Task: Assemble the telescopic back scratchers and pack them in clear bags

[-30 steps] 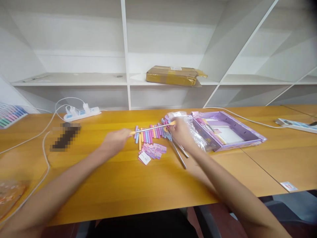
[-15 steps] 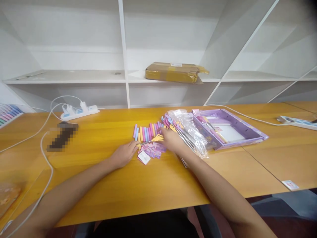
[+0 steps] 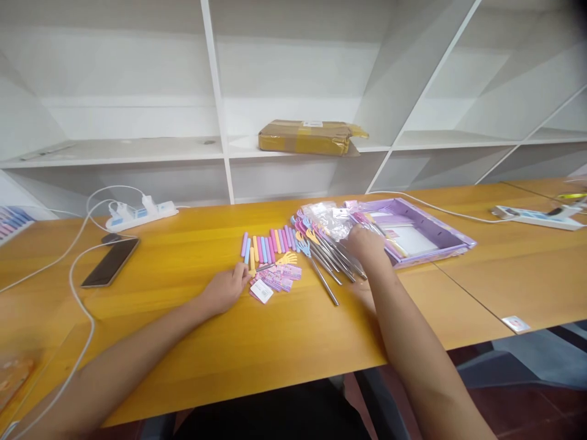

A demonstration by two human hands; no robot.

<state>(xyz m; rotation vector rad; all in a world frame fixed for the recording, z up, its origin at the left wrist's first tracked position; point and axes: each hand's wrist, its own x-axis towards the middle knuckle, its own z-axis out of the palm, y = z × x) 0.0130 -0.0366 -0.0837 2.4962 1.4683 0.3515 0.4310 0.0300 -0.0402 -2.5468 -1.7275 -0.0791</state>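
My left hand (image 3: 225, 289) pinches the yellow handle end of a telescopic back scratcher (image 3: 287, 259), whose yellow hand-shaped head points right over the pink cards. Several purple-pink printed cards (image 3: 279, 280) lie below it, with a white label card (image 3: 262, 291) at their near edge. Behind them is a row of pink, blue, purple and yellow handle tubes (image 3: 266, 247). My right hand (image 3: 365, 243) is closed at a transparent plastic bag (image 3: 331, 221), its fingertips partly hidden. Beside it lies a pile of metal-rod back scratchers (image 3: 334, 256); one blue-headed back scratcher (image 3: 324, 281) lies apart in front.
A purple display box (image 3: 433, 256) holding wrapped back scratchers stands right of the pile. Power strips (image 3: 143, 215) with white cables lie at both sides; a phone (image 3: 110, 263) is at left. A taped carton (image 3: 305, 137) sits on the shelf behind.
My right hand has moved from the scratcher heads rightward to the plastic bag. The bag has been drawn back, baring the metal rods. My left hand still holds the yellow back scratcher.
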